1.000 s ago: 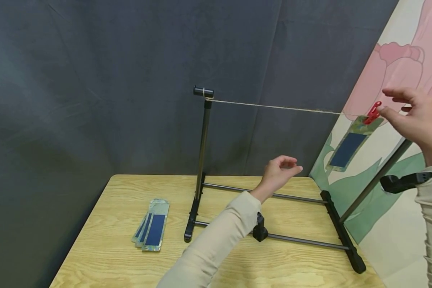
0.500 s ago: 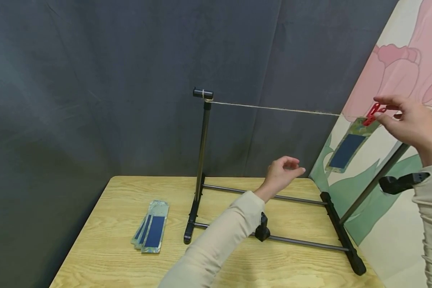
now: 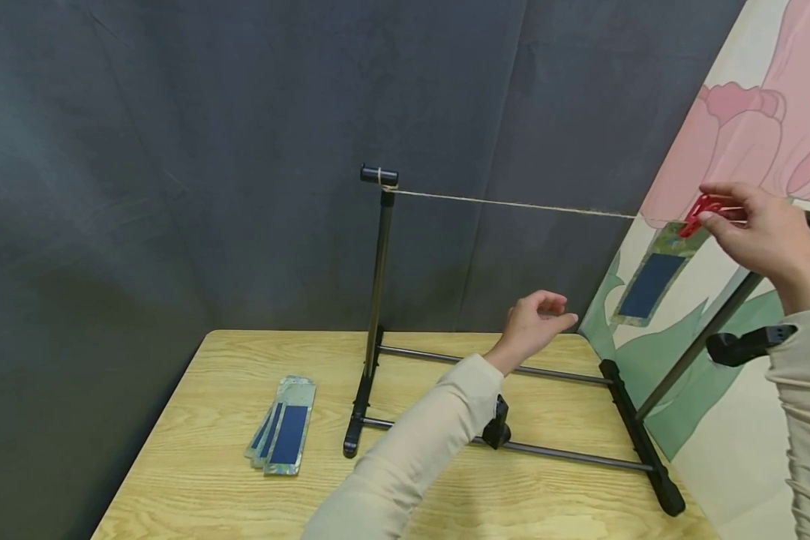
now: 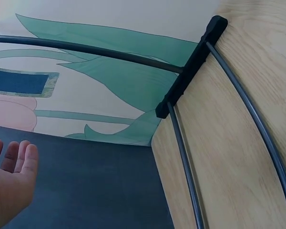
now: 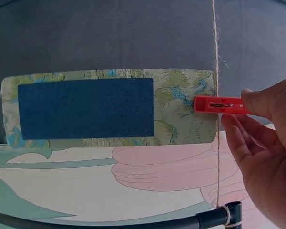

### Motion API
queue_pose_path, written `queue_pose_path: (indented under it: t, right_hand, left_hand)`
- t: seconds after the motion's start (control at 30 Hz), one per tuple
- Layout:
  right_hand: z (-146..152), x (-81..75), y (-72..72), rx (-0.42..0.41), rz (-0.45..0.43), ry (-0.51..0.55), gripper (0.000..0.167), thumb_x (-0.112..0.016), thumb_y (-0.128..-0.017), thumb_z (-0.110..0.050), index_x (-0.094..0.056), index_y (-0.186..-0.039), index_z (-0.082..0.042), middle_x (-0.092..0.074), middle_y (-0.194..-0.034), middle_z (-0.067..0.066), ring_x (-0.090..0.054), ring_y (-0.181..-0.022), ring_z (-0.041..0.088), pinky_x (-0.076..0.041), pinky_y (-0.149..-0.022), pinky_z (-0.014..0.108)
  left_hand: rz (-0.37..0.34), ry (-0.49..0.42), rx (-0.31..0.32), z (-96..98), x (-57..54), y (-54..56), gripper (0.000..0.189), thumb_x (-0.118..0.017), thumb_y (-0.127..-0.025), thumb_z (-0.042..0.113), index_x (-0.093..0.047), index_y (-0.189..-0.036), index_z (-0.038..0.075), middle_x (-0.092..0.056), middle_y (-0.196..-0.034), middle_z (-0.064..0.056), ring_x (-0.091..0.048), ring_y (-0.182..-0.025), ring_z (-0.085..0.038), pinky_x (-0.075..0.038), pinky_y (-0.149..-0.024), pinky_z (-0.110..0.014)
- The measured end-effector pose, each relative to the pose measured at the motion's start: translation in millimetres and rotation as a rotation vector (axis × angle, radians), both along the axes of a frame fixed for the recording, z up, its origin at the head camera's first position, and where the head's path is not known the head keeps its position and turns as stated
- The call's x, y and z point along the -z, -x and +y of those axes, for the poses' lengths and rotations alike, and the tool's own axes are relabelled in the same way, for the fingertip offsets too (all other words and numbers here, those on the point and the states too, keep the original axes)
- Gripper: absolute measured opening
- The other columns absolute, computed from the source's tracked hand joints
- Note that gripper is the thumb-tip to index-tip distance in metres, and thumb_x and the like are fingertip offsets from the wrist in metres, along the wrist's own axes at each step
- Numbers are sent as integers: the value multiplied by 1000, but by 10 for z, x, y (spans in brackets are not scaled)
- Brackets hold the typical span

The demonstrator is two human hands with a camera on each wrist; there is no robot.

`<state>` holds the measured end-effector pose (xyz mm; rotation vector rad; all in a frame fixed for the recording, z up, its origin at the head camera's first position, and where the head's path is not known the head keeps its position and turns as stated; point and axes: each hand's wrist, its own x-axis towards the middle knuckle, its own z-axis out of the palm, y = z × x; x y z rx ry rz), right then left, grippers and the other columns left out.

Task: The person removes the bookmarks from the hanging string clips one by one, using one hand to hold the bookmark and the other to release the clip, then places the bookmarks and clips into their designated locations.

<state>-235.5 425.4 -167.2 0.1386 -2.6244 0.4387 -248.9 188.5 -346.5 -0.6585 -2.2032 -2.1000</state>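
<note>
A red clothespin point(image 5: 219, 104) clamps a bookmark-shaped patterned strip point(image 5: 181, 124) with a dark blue panel to a string point(image 3: 513, 202). The strip hangs down from the line at the right in the head view. My right hand point(image 3: 766, 236) pinches the clothespin's handle ends between thumb and fingers. My left hand point(image 3: 529, 326) hovers above the rear bar of the rack with loosely curved fingers and nothing in it. In the left wrist view, part of the left hand point(image 4: 12, 186) shows at the lower left, apart from the hanging strip point(image 4: 24, 82).
The string runs between two posts of a black metal rack point(image 3: 381, 285) on the wooden table point(image 3: 189, 450). Several similar strips point(image 3: 286, 431) lie fanned at the left. A dark curtain point(image 3: 277, 150) stands behind, and a flower-printed wall point(image 3: 736, 405) at the right.
My right hand has come slightly left and down onto the clothespin, and its fingers have closed on the handle ends. The left hand has drifted a little to the right.
</note>
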Motion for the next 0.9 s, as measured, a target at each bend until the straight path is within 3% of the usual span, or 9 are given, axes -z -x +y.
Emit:
queue_pose_path:
  t: [0.17, 0.4, 0.53, 0.63, 0.9]
  right_hand:
    - [3, 12, -18, 51, 18, -20, 47, -41, -102, -17, -39, -143, 5, -49, -124, 38, -49, -106, 55, -32, -54, 17]
    - [-41, 40, -51, 96, 8, 31, 48, -40, -103, -21, -39, -145, 1, -48, -127, 35, -48, -107, 53, -30, -50, 15]
    - [-46, 58, -75, 115, 23, 50, 47, -41, -102, -24, -42, -144, -2, -51, -128, 33, -57, -95, 25, -32, -50, 15]
    - [-44, 68, -87, 126, 33, 66, 47, -42, -102, -25, -44, -144, -3, -52, -128, 31, -45, -81, 1, -33, -50, 13]
    - [-41, 74, -94, 138, 20, 117, 48, -41, -102, -27, -45, -143, -3, -51, -127, 29, -31, -71, -19, -34, -53, 12]
  left_hand:
    - [-10, 2, 12, 53, 23, -23, 24, -75, -88, 20, -69, -110, 14, -65, -101, 7, -60, -83, 1, -51, -67, -16]
    - [-4, -11, 26, 82, 57, -29, 24, -74, -88, 19, -68, -111, 13, -64, -100, 8, -60, -84, 1, -52, -67, -16]
    - [-5, -19, 23, 89, 74, -27, 24, -75, -88, 18, -68, -110, 13, -64, -98, 9, -61, -83, 1, -52, -67, -16]
    - [-7, -16, 16, 90, 83, -29, 25, -75, -88, 18, -68, -111, 13, -63, -97, 10, -61, -84, 1, -52, -67, -16]
    - [-12, -6, -2, 109, 95, -39, 24, -75, -88, 18, -68, -111, 14, -64, -98, 10, -61, -84, 0, -52, -67, -16]
